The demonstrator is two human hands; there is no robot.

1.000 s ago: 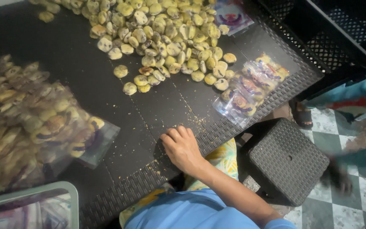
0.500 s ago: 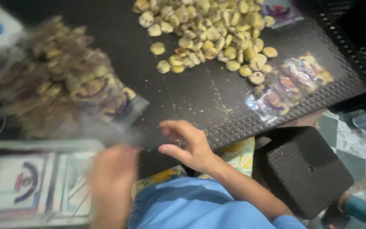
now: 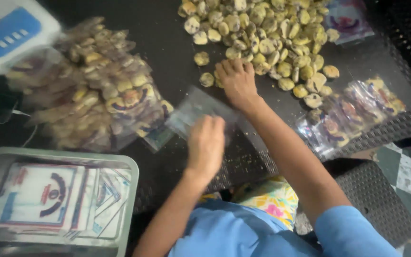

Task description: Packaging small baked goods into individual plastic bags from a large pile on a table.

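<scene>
while our left hand [image 3: 206, 145] pinches a clear empty bag [image 3: 197, 113] by its near edge, fingers closed on the plastic, our right hand [image 3: 237, 82] lies flat on the black table [image 3: 167, 47] with fingers spread wide, palm down. its fingertips touch the near edge of the heap of pale round snacks [image 3: 267, 33], and two loose pieces [image 3: 204, 69] sit just left of those fingertips. the bag lies between our two hands, tilted and blurred. well left of our left fingers is a pile of filled bags [image 3: 96, 90]; below it a metal tray [image 3: 129, 176] holds printed labels [image 3: 44, 195]. right of our right wrist lie more filled packets [image 3: 353, 114].
</scene>
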